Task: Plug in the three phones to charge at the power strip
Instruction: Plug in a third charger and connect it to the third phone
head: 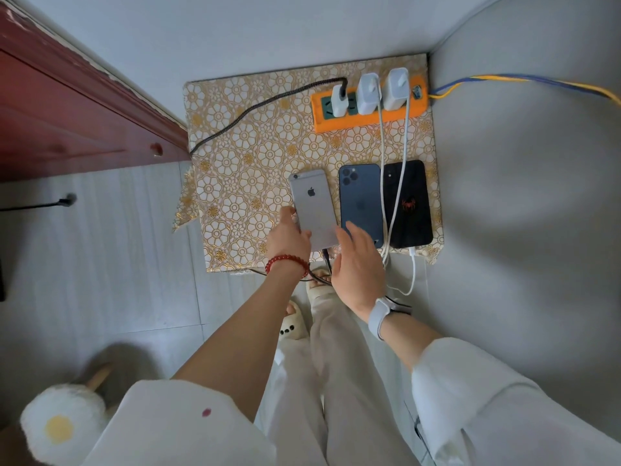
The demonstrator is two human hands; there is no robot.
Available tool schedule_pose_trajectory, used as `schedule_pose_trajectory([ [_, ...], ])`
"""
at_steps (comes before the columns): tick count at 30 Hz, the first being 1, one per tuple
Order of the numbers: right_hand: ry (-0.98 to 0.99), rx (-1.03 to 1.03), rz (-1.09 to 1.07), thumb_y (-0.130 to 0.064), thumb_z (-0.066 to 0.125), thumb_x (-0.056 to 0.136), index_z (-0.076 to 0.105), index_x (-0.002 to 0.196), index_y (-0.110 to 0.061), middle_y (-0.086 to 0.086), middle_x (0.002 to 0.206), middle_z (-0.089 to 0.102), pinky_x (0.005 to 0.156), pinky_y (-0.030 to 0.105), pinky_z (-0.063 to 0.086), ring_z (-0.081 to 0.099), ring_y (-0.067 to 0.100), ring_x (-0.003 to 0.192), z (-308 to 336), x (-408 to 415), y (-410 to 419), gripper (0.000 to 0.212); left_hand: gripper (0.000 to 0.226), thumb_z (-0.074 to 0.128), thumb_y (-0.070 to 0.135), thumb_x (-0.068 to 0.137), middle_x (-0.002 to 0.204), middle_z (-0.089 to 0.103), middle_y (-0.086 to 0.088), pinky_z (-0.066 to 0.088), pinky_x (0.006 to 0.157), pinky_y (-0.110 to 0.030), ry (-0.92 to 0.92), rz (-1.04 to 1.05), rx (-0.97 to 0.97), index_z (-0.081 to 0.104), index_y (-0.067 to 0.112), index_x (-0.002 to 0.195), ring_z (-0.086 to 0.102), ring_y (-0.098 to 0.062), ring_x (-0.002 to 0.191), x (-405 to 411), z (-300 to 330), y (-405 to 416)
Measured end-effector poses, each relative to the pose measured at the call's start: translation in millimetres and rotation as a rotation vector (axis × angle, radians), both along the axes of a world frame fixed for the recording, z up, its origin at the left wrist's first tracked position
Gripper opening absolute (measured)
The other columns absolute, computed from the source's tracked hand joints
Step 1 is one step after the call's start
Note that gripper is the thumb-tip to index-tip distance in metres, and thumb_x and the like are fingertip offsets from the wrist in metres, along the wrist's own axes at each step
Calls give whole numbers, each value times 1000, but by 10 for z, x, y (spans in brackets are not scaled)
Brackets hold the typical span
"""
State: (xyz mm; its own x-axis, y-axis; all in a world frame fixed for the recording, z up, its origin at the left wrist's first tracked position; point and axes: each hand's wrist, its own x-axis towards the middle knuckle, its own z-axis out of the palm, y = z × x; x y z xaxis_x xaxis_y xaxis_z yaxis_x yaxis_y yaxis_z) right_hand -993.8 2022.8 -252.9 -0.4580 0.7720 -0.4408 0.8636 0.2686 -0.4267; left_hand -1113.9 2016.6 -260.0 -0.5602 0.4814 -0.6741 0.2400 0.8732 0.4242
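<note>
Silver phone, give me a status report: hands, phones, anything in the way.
Left hand grips silver phone at its near end. Right hand open beside it, over blue phone. White cables drape across blue and black phones.

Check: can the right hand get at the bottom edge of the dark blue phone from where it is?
Probably yes. The right hand hovers open at the near end of the dark blue phone; only the white charging cables run alongside, and the left hand is busy on the silver phone.
</note>
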Motion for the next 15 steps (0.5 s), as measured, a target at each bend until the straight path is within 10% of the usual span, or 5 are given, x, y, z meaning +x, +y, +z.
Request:
schedule_pose_trajectory([
  [8, -228, -100, 246, -16, 41, 90, 16, 141, -11, 12, 156, 7, 113, 51, 20, 4, 33, 143, -74, -43, 119, 58, 55, 58, 21, 84, 118, 38, -16, 47, 71, -41, 163, -289, -84, 32, 24, 132, 53, -35, 98, 28, -34, -75],
  [15, -186, -196, 152, -18, 32, 93, 27, 138, -10, 11, 147, 34, 111, 47, 27, 25, 30, 137, 354, -224, 317, 46, 57, 49, 26, 88, 139, 34, -13, 38, 101, -47, 97, -499, -29, 26, 20, 139, 33, -31, 127, -255, 341, -108],
])
